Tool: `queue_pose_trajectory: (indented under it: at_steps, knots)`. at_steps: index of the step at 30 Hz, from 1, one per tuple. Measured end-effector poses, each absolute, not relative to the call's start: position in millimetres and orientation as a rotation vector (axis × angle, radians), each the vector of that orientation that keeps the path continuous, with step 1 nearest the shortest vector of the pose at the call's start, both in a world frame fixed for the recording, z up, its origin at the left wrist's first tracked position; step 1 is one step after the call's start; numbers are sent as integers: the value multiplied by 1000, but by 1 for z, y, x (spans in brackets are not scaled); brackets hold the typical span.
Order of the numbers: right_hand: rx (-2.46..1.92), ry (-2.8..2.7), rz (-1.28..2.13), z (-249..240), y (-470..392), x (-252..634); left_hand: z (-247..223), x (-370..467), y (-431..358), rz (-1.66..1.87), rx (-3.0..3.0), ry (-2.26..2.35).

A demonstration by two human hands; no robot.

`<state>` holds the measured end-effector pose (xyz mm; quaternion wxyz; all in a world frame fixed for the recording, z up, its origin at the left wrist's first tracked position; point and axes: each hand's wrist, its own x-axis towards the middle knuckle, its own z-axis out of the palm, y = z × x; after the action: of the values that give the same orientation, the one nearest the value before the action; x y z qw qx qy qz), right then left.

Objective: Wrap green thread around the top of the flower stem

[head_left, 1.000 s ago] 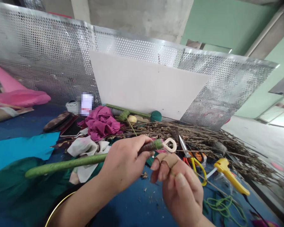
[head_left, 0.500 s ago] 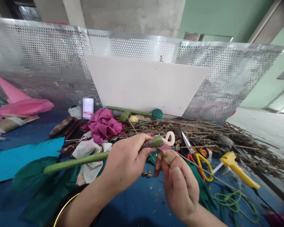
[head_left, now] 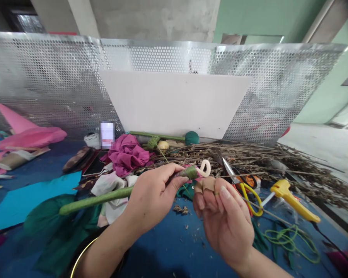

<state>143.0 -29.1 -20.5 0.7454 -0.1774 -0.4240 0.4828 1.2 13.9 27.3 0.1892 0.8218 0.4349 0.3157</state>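
Blue work surface point(head_left: 162, 249), head view: left hand point(head_left: 152, 195) clamped around the green rod point(head_left: 97, 200) near its looped end; right hand point(head_left: 227, 222) fingertips drawn together beside it, contents unclear. Relaxed left grip could loosen the wrapping point(head_left: 191, 172).

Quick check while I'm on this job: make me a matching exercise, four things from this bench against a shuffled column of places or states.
Things
1. near green rod
2. yellow glue gun
3. magenta cloth
4. white board

Places or states
A. upright, in front of the perforated metal screen
B. in the grip of the left hand
C. crumpled in a heap
D. lying to the right of the yellow-handled scissors

Right pairs: 1-B, 2-D, 3-C, 4-A
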Motion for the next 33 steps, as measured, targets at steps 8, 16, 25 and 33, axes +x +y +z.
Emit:
queue_pose_trajectory:
  at_steps: [8, 16, 25, 33]
  knots:
    - [-434, -863, 1058, -4, -40, 145, 24, 5, 14, 920, 2352, 1249]
    - [-470, -1011, 862, -6, -42, 144, 26, 4, 13, 892, 2302, 1245]
    - [-499, -1468, 670, -60, -24, 153, 31, 4, 12, 825, 2174, 1243]
    - [-290, -908, 1243, -29, -28, 144, 23, 5, 9, 1046, 2230, 1389]
